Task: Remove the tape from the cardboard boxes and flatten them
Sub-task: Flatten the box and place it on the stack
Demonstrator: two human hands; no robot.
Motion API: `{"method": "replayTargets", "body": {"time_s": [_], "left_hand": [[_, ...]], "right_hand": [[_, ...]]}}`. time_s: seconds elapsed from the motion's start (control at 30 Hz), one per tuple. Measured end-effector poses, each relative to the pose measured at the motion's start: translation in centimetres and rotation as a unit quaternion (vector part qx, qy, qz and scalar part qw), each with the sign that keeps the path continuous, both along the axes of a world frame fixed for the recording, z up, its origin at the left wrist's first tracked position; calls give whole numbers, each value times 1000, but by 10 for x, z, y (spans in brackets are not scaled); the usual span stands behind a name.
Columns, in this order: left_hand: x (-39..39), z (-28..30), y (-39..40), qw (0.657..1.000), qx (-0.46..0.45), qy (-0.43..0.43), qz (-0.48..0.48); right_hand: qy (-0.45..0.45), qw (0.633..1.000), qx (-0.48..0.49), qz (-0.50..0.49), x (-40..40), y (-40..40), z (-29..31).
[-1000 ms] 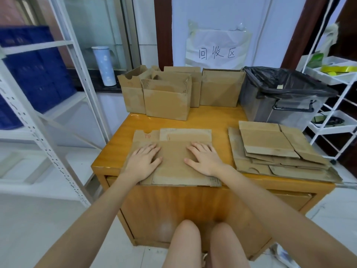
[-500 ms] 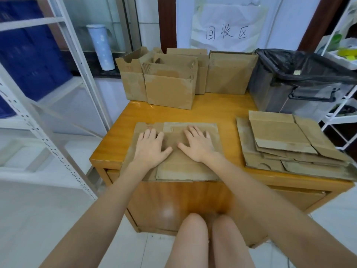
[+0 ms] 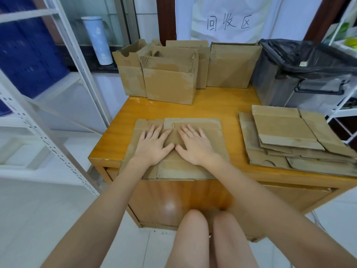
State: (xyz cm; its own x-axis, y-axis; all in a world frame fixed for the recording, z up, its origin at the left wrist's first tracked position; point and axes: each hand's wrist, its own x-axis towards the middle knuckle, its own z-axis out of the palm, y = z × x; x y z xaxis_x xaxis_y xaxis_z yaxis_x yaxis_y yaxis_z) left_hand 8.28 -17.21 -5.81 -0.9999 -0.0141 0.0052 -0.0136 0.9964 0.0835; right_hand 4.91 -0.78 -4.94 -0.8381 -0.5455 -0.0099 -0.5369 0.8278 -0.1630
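A flattened cardboard box (image 3: 210,130) lies on the front of the wooden table (image 3: 222,101), its near edge hanging slightly over the table's front. My left hand (image 3: 152,145) and my right hand (image 3: 195,146) press flat on it side by side, fingers spread and straight, thumbs almost touching. Several upright open cardboard boxes (image 3: 170,82) stand at the table's back. On the right side of the table rests a stack of flattened boxes (image 3: 289,138).
A grey bin with a black liner (image 3: 309,74) stands at the back right. White metal shelving (image 3: 38,105) runs along the left, a white rack (image 3: 345,105) at the right. A paper sign (image 3: 228,22) hangs on the wall. My knees (image 3: 210,229) are below the table.
Both hands have slid further up the flattened box and closer together, from apart near its front edge to nearly touching at its middle. The camera has tilted down and nearer.
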Motion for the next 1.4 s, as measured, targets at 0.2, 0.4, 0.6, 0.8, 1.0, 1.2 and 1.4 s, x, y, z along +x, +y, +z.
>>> {"method": "replayTargets", "body": {"time_s": [0.2,0.4,0.6,0.8,1.0,1.2,1.4], "left_hand": [[-1,-1,2,1000,1,8,8],[6,0,5,998,17,57,22],[34,3,0,980,8,142,140],[51,10,12,969,8,18,247],[58,12,25,965,28,-1,262],[66,24,26,951,116,42,284],[68,40,21,889,294,56,346]], "right_hand": [[-2,1000,-15,5,8,-1,-4],[17,999,-35,-10,14,0,-3],[76,990,18,-116,31,27,4],[-5,981,28,-192,35,50,3],[-20,984,-3,-175,42,48,9],[-23,981,-9,-193,52,45,21],[19,980,-26,-195,59,55,36]]}}
